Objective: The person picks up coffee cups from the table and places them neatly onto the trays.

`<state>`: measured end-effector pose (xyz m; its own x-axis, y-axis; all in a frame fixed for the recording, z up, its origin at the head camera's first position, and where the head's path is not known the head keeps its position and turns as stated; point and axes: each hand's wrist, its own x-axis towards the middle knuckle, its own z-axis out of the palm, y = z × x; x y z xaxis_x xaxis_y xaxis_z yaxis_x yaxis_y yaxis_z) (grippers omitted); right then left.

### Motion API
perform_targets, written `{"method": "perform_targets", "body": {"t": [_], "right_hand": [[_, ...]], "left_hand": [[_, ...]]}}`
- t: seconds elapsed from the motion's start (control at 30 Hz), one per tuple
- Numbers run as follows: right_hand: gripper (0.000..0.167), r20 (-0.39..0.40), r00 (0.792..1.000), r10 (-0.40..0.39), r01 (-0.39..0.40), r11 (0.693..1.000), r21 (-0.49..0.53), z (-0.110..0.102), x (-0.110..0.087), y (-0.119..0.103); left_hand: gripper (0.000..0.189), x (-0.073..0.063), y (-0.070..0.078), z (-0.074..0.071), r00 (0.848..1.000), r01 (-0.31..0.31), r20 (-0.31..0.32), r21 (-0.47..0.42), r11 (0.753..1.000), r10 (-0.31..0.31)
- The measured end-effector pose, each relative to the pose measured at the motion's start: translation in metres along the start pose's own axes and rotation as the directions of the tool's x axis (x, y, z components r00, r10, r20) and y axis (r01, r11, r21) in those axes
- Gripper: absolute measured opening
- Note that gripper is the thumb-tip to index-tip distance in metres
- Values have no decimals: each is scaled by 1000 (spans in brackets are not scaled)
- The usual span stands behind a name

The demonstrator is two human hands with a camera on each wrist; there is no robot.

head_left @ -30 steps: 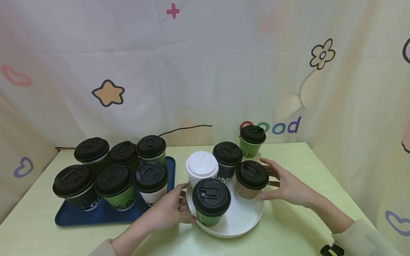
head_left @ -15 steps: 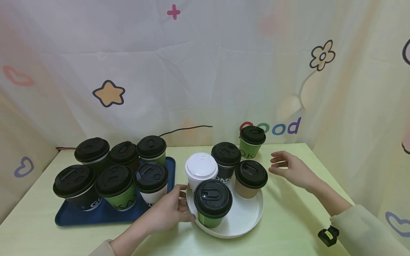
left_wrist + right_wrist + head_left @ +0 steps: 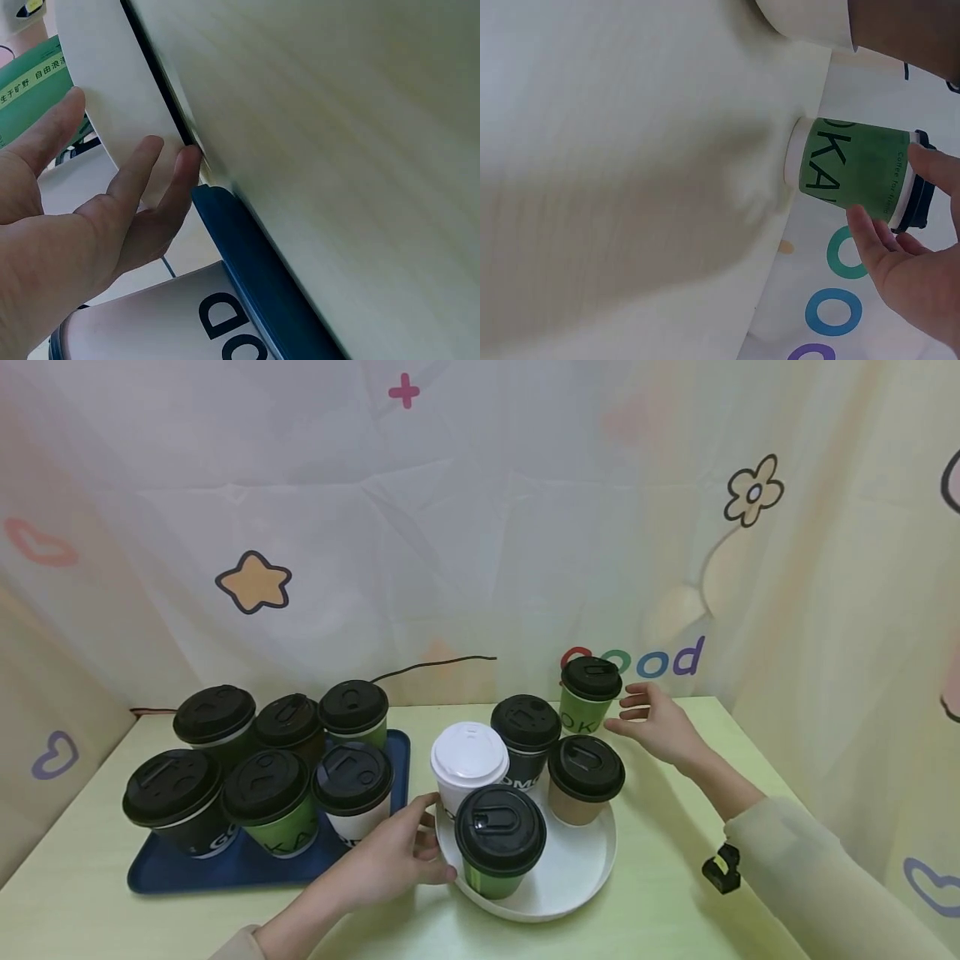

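My right hand (image 3: pixel 654 724) is raised beside the green paper cup (image 3: pixel 579 710) with a black lid at the back of the table. In the right wrist view its parted fingers and thumb are around the lid end of that cup (image 3: pixel 859 169), which stands upright. My left hand (image 3: pixel 396 853) rests with extended fingers at the left side of a round white tray (image 3: pixel 566 885). The left wrist view has its fingertips against the tray's wall (image 3: pixel 124 75). On this tray stand a white-lidded cup (image 3: pixel 470 756), a dark cup (image 3: pixel 527 722), a brown cup (image 3: pixel 585 768) and a larger green cup (image 3: pixel 498 831).
A blue rectangular tray (image 3: pixel 225 877) at the left bears several black-lidded cups, with a white one (image 3: pixel 360 785) close to my left hand. Behind the table (image 3: pixel 675 877) hangs a printed curtain (image 3: pixel 450 543). A black device (image 3: pixel 722 868) is by my right sleeve.
My right hand has left the side of the brown cup, drawn right, and moved back to the lone green cup. The left hand has stayed at the white tray.
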<state>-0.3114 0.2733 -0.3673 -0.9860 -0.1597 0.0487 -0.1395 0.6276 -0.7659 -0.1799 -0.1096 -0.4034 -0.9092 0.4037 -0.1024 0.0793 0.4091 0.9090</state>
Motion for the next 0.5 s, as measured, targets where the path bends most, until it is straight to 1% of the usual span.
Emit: {"method": "perform_targets", "body": {"t": [0.1,0.2,0.3,0.4,0.5], "right_hand": [[87,0,1000,12,-12,1000,29,3,7,-1],[94,1,1000,16,-16,999,50,6,12,-3],[99,-13,1000,21,-21,999,40,8,15,-4],[104,-28,999,34,-34,999,24,9,19,-6],[107,-20,998,51,-50,998,48,10,23,-7]], "left_hand": [[92,0,0,0,1000,13,-4,-1,1000,-13],[85,0,1,-1,999,35,-15,16,999,-35],[79,0,1,-3,999,47,-19,23,999,-47],[77,-1,0,-4,999,47,-12,8,999,-47],[76,-1,0,-4,999,41,-6,-5,999,-41]]}}
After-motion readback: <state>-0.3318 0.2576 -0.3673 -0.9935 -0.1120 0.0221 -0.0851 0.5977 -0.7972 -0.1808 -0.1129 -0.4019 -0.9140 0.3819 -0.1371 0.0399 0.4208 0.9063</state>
